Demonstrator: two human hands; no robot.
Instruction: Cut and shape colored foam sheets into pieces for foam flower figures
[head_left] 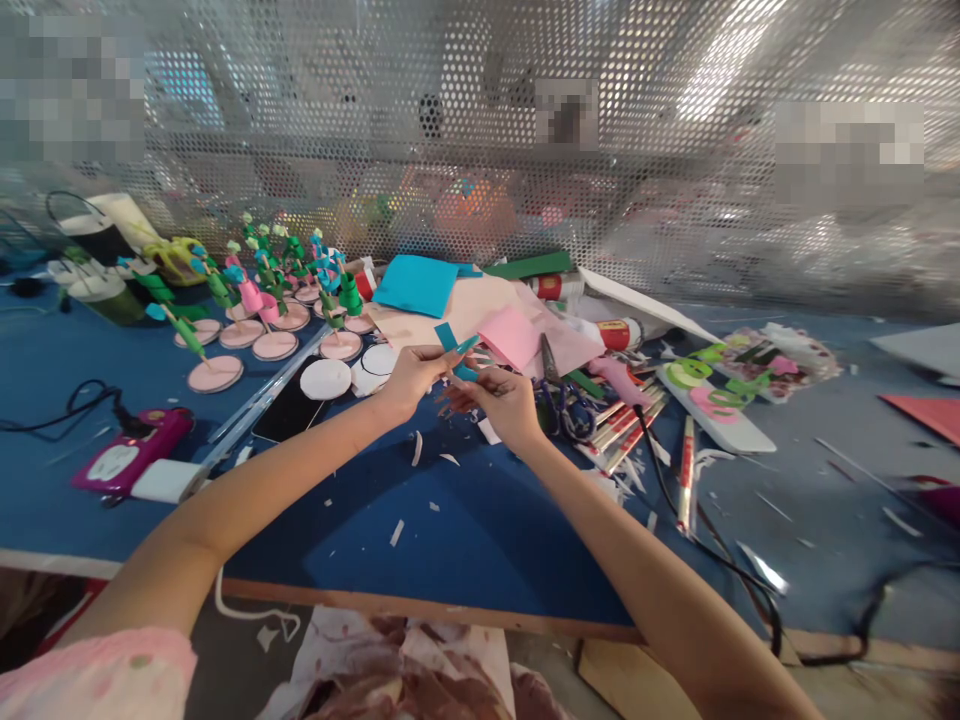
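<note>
Over the blue tabletop, my left hand (pixel 415 378) pinches a blue paper strip (pixel 445 337) between thumb and fingers. My right hand (pixel 504 402) is closed on the strip's lower end, close beside the left. A part of the strip is hidden behind my fingers. Just beyond my hands lie a folded blue sheet (pixel 416 285) and pink paper (pixel 511 338). To the right of my right hand are scissors (pixel 568 405) with dark handles and a pink glue gun (pixel 619 381). White paper discs (pixel 325 379) lie left of my left hand.
Several small paper flower stands (pixel 215 373) on round pink bases fill the left back. A magenta power strip (pixel 135 450) with a white adapter sits at left. A black phone (pixel 289 412), red-labelled tubes, paper scraps and a cable (pixel 664 480) lie about. A perforated metal screen (pixel 480 130) rises behind.
</note>
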